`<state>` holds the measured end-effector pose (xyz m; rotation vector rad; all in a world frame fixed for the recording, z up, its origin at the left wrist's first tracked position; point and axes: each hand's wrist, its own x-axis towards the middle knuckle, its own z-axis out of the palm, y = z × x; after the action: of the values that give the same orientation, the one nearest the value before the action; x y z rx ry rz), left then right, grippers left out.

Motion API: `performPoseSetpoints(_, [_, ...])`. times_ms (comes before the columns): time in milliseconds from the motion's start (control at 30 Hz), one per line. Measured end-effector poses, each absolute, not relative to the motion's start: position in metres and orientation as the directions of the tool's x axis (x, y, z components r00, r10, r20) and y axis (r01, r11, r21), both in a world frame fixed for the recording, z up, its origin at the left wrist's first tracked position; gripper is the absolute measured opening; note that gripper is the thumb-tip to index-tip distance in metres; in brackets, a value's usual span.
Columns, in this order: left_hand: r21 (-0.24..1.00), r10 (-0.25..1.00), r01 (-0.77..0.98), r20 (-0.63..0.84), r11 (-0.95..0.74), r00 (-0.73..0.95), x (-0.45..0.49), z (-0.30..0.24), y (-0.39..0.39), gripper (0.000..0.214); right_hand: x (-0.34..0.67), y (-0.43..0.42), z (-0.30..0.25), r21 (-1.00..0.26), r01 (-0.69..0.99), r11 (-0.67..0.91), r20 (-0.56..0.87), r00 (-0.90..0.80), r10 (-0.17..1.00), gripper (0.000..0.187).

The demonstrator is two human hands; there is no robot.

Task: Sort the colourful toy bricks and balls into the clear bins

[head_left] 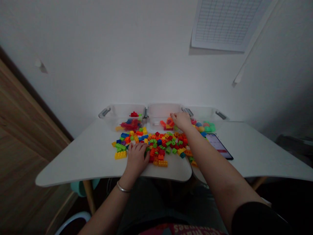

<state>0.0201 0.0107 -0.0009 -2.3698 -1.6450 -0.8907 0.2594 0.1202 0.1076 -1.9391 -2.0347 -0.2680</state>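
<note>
Lettered shirt (181, 229) and black sleeve (256, 218) sit closest. Bricks (158, 142) lie heaped on the tabletop (80, 156). The left hand (137, 157) rests on the heap, fingers bent downward; whether they grip anything, I cannot tell. At the middle bin (163, 109), the right hand's (181, 120) fingers curl by an orange piece (170, 121), their grip unclear. Left bin (124, 109) and right bin (202, 112) flank it; a phone (221, 148) lies right of the heap.

Stretches the right arm (217, 166) diagonally from the lower right of the frame to just right of centre, ending in the right hand (182, 121) with bent fingers (173, 116) pointing leftward. Extends the left arm (110, 207) from the bottom edge, holding the left hand (137, 155) palm down, below centre.
</note>
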Motion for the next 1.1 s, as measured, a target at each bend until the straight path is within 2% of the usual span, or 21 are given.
performPoseSetpoints(100, [0.224,0.818,0.889,0.525,-0.399,0.235,0.020,-0.001,0.011,0.025,0.264,0.123,0.103,-0.187,0.974,0.131,0.408,-0.044,0.912,0.047])
performPoseSetpoints(167, [0.224,0.817,0.888,0.525,-0.402,0.237,0.020,0.000,0.011,0.025,0.270,0.124,0.100,-0.355,0.909,0.218,0.463,-0.032,0.886,0.043])
performPoseSetpoints(267, [0.222,0.819,0.888,0.520,-0.402,0.241,0.020,0.000,0.011,0.025,0.281,0.121,0.098,-0.607,0.718,0.341,0.542,0.060,0.839,0.041])
performPoseSetpoints(367, [0.221,0.820,0.888,0.518,-0.404,0.244,0.020,0.001,0.010,0.025,0.289,0.111,0.096,-0.684,0.594,0.423,0.600,0.128,0.790,0.037])
performPoseSetpoints(600, [0.200,0.816,0.894,0.521,-0.401,0.250,0.020,0.000,0.011,0.027,0.285,0.067,0.081,-0.637,0.632,0.442,0.613,0.068,0.787,0.031])
performPoseSetpoints(833, [0.197,0.815,0.896,0.525,-0.397,0.246,0.019,-0.002,0.012,0.027,0.269,0.031,0.043,-0.377,0.889,0.261,0.447,-0.072,0.892,0.024])
performPoseSetpoints(1100, [0.196,0.815,0.895,0.523,-0.401,0.250,0.020,-0.001,0.012,0.027,0.248,0.020,0.010,-0.248,0.943,0.222,0.472,-0.082,0.878,0.039])
